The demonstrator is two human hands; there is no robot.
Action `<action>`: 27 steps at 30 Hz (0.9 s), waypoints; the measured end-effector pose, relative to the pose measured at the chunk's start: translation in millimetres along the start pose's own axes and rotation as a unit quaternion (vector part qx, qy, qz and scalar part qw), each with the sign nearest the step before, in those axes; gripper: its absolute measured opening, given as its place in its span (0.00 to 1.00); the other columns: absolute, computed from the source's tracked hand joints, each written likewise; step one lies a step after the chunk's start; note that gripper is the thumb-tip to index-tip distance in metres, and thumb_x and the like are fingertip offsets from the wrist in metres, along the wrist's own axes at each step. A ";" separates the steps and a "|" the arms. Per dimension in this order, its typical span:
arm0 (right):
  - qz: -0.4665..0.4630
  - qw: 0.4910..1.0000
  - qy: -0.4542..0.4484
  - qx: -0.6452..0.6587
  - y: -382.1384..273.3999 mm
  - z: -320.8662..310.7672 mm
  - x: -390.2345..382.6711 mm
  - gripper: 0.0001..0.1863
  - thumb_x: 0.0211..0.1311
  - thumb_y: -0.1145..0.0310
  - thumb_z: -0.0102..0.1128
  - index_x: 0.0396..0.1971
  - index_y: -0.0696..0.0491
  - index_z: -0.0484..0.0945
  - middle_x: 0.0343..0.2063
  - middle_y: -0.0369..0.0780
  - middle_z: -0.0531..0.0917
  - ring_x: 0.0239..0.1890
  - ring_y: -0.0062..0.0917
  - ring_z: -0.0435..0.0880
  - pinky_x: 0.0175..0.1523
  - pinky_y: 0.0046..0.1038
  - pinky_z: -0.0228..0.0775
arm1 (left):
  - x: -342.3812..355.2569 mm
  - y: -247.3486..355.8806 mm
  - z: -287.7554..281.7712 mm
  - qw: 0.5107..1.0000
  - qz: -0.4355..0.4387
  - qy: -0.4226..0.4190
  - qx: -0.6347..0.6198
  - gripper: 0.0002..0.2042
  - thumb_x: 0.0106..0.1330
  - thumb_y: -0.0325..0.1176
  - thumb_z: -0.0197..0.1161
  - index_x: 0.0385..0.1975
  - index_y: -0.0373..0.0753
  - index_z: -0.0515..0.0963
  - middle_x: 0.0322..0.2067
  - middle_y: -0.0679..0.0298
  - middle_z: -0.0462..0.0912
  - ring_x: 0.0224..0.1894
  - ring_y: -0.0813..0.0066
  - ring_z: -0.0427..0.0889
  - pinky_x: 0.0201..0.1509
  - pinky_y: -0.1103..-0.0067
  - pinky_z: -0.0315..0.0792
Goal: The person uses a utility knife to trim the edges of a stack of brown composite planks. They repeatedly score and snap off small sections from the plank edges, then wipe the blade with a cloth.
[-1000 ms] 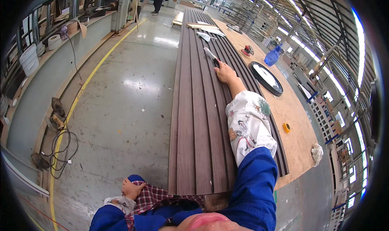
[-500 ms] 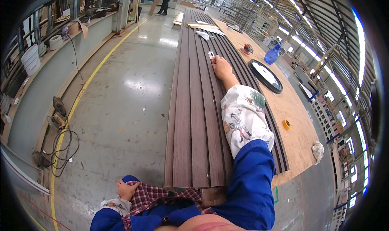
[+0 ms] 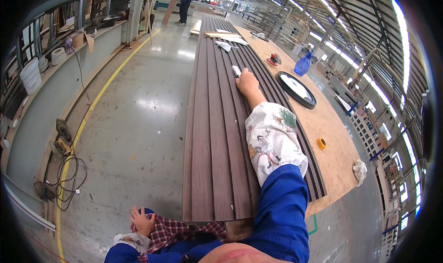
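Observation:
My right hand (image 3: 247, 83) grips a small tool (image 3: 236, 70) with a white part showing, low over the dark brown slatted panels (image 3: 203, 166) that lie lengthwise on a plywood-topped bench (image 3: 337, 166). The tool's exact kind is unclear. At the bottom left, my left hand (image 3: 142, 222) rests with spread fingers on red checked cloth (image 3: 166, 228) by my leg. To the right of the panels are a black round tray with white inside (image 3: 295, 88), a red sander (image 3: 274, 60), a blue spray bottle (image 3: 302, 64) and a yellow tape roll (image 3: 321, 144).
Further along the panels lie pale strips (image 3: 217, 35) and a white cloth (image 3: 225, 46). A crumpled rag (image 3: 360, 171) sits at the bench's right edge. Left are a ledge with buckets (image 3: 31, 76) and floor cables (image 3: 71, 180). A person (image 3: 184, 4) stands beyond, holding a board.
My right hand has moved a little to the left along the panels with the tool, which turned slightly. The whole view has shifted left. The distant person now shows with an upright board.

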State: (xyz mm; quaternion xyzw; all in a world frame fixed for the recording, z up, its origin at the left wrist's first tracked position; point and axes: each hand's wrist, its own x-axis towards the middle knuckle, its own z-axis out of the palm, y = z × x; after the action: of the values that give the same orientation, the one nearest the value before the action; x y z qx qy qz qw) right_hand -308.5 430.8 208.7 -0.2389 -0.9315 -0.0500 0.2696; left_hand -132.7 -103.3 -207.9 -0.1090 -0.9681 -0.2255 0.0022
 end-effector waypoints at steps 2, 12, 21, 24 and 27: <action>0.026 0.999 0.005 0.027 -0.5 4.6 -1.8 0.18 0.54 0.66 0.58 0.39 0.60 0.66 0.35 0.53 0.79 0.39 0.46 0.82 0.44 0.41 0.75 | -2.7 -4.3 6.2 1.000 0.022 -0.006 0.017 0.26 0.51 0.48 0.65 0.47 0.40 0.75 0.57 0.51 0.67 0.61 0.53 0.62 0.61 0.55 0.56; -0.021 0.962 0.201 0.183 26.4 -3.5 3.7 0.13 0.62 0.67 0.53 0.43 0.59 0.72 0.34 0.51 0.80 0.38 0.49 0.80 0.41 0.45 0.71 | 8.9 -14.4 19.8 0.999 0.008 0.018 -0.025 0.22 0.54 0.46 0.62 0.45 0.40 0.75 0.50 0.56 0.74 0.54 0.56 0.69 0.56 0.61 0.60; -0.041 0.850 0.083 0.518 3.0 -158.1 -83.6 0.13 0.67 0.62 0.51 0.42 0.55 0.74 0.23 0.34 0.78 0.17 0.14 0.73 0.23 0.17 0.66 | 10.1 -14.8 25.7 1.000 0.006 0.015 0.020 0.21 0.56 0.48 0.60 0.43 0.41 0.76 0.48 0.58 0.75 0.51 0.56 0.71 0.53 0.60 0.63; -0.062 0.820 0.145 0.551 -1.8 -218.5 -144.7 0.15 0.69 0.61 0.49 0.42 0.59 0.72 0.20 0.32 0.73 0.16 0.11 0.66 0.19 0.16 0.58 | 7.7 -14.8 22.4 1.000 0.001 -0.002 0.024 0.21 0.58 0.49 0.59 0.45 0.41 0.75 0.49 0.56 0.75 0.53 0.55 0.71 0.54 0.59 0.64; -0.037 0.854 0.036 0.517 0.3 -244.6 -214.3 0.13 0.70 0.63 0.48 0.43 0.58 0.71 0.21 0.31 0.71 0.16 0.10 0.65 0.19 0.14 0.55 | 6.0 -20.8 35.2 0.998 0.025 0.058 0.019 0.21 0.60 0.48 0.57 0.47 0.40 0.75 0.51 0.53 0.74 0.53 0.54 0.71 0.53 0.59 0.63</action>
State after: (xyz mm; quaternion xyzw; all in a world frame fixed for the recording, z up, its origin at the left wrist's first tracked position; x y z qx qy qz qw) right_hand -32.6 287.1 303.8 -0.0281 -0.8208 0.4206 0.3854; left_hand -141.3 -104.9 -248.3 -0.1194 -0.9675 -0.2130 0.0663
